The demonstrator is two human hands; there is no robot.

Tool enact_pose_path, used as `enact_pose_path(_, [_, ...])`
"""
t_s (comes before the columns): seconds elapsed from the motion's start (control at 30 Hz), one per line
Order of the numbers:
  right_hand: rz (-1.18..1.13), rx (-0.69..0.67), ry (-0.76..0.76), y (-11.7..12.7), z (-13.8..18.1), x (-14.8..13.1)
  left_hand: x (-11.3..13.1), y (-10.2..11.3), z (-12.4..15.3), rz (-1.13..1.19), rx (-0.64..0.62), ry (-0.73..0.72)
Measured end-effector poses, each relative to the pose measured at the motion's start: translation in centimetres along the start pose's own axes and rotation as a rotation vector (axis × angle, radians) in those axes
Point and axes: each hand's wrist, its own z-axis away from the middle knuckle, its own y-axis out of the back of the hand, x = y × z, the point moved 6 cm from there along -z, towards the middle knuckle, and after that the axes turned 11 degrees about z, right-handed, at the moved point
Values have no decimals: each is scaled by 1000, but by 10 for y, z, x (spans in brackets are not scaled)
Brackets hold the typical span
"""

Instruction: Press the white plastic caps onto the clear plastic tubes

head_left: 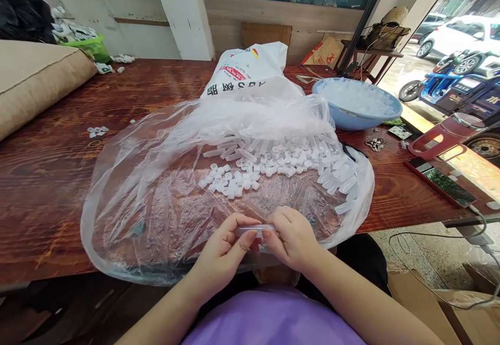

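A small translucent plastic tube (pixel 254 229) lies level between my two hands, above the near edge of the plastic bag. My left hand (pixel 222 251) is closed on its left end, thumb and forefinger pinching it. Fingers of my right hand (pixel 292 238) are curled round the other end, so that end is hidden. Ahead of my hands, a pile of short white caps (pixel 230 181) rests on the clear plastic bag (pixel 164 199). More translucent tubes (pixel 339 173) lie to the right and behind the caps, partly under a fold of the bag.
A blue basin (pixel 355 121) full of whitish pieces stands at the back right, beside a white printed sack (pixel 250 72). Toward the right edge are keys (pixel 375 144), a phone (pixel 441 181) on a cable and a red tumbler (pixel 445 137). A brown padded roll (pixel 39 82) occupies the left.
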Motion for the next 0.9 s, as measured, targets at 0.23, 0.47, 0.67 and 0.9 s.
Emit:
enact_pose_path(0.23, [-469, -329, -322, -32, -7, 6, 16, 5, 1, -296, -27, -185])
enact_pose_path(0.47, [195, -345, 91, -16, -23, -8, 41, 4, -10, -844, -264, 7])
enact_pose_path(0.67, [579, -257, -258, 15, -78, 43, 92, 46, -83, -1456, 165, -112])
enact_pose_path(0.9, [634, -280, -229, -10, -96, 65, 85, 42, -161, -1709, -186, -379])
